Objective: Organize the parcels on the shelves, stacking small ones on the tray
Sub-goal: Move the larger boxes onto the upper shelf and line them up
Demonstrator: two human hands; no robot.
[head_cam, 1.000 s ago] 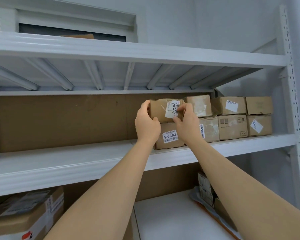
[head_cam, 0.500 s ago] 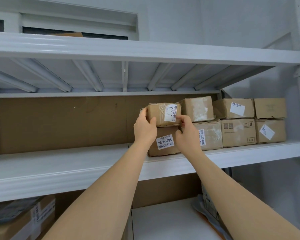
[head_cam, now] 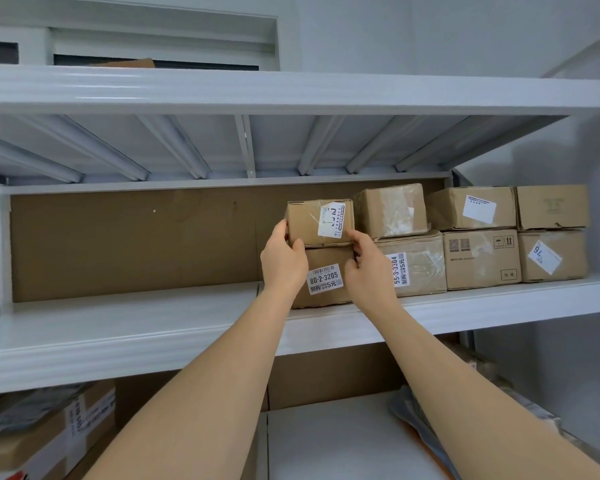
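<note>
parcels: small box (head_cam: 321,221) sits on the labelled box (head_cam: 324,277) at the left end of the middle shelf (head_cam: 136,327) row. left hand (head_cam: 284,259) and right hand (head_cam: 369,268) pinch its lower corners. step: seating it. next: let go once square; no tray visible.

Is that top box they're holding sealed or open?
Sealed. The top box has its flaps flat, with clear tape and a white label across its front; both hands grip its lower corners.
</note>
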